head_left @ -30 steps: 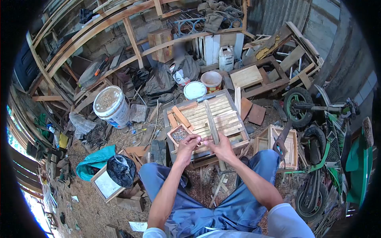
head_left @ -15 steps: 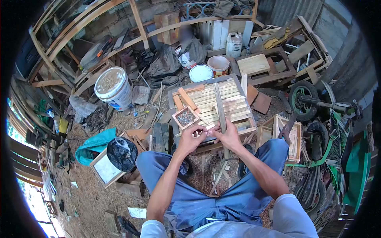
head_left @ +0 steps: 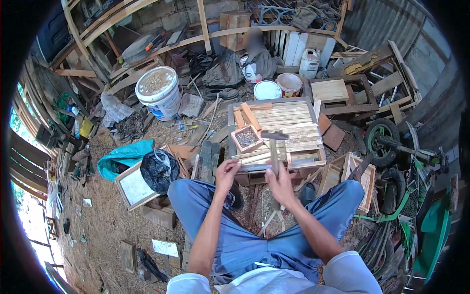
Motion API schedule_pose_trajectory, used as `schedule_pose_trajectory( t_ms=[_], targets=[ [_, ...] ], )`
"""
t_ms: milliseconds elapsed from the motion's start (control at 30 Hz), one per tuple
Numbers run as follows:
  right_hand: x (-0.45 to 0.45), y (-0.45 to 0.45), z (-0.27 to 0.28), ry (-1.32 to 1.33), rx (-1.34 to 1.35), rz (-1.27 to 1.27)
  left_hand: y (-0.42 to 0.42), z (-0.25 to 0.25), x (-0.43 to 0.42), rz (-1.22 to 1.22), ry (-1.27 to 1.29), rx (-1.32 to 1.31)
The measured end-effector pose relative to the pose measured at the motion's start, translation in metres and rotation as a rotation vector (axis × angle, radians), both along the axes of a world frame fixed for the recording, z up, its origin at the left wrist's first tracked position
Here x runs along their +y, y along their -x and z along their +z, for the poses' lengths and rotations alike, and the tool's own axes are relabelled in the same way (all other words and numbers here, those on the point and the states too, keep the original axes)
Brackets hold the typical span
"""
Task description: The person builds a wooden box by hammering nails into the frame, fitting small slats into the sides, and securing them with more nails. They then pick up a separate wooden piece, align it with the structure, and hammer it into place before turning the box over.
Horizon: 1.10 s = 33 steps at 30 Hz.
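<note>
My right hand (head_left: 279, 182) is closed round the wooden handle of a hammer (head_left: 275, 147), whose metal head points away from me over the slatted wooden worktop (head_left: 306, 120). At the near left corner of the worktop my left hand (head_left: 227, 172) is pinched at the end of a thin wooden strip (head_left: 253, 167); whether it also holds something small cannot be made out. Just beyond the strip sits a small square wooden box (head_left: 246, 138) with small metal pieces in it. Two short reddish wood blocks (head_left: 250, 116) lie behind the box.
A white bucket (head_left: 157, 93) stands at the back left. Left of my knees are a teal cloth (head_left: 125, 159), a black bag (head_left: 160, 172) and a framed panel (head_left: 138, 187). To the right are a wooden crate (head_left: 348, 179) and a small green bike (head_left: 399, 196).
My hands have come apart. The hammer has turned, and its head now shows above the worktop in my right hand. My left hand has moved to the worktop's near left edge. The view has shifted.
</note>
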State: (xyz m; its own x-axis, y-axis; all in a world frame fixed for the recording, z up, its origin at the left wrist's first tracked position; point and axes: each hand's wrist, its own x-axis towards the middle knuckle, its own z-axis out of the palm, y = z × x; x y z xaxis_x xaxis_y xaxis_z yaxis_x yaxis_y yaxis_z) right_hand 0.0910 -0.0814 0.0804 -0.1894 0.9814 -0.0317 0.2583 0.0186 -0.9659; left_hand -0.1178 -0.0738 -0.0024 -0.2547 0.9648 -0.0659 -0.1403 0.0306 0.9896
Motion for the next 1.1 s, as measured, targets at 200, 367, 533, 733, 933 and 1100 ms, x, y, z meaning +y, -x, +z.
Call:
schedule_pose_trajectory(
  t_ms=[200,367,533,733,933,1100],
  targets=[
    [-0.021,0.007,-0.012,-0.035,-0.149,0.047,0.016,-0.029,0.006,0.225,-0.001,0.143],
    [-0.020,0.010,-0.027,-0.095,-0.254,0.160,0.009,-0.039,-0.001,0.265,-0.019,0.524],
    [-0.023,0.025,-0.033,-0.090,-0.336,0.194,0.004,-0.045,-0.004,0.381,-0.164,0.675],
    [-0.022,0.033,-0.026,-0.041,-0.430,0.231,0.002,-0.045,-0.009,0.360,-0.174,0.548],
    [-0.022,0.038,-0.037,-0.104,-0.556,0.270,0.002,-0.055,-0.007,0.371,-0.183,0.610],
    [-0.021,0.039,-0.036,-0.125,-0.517,0.261,0.005,-0.057,-0.008,0.358,-0.149,0.625]
  ],
)
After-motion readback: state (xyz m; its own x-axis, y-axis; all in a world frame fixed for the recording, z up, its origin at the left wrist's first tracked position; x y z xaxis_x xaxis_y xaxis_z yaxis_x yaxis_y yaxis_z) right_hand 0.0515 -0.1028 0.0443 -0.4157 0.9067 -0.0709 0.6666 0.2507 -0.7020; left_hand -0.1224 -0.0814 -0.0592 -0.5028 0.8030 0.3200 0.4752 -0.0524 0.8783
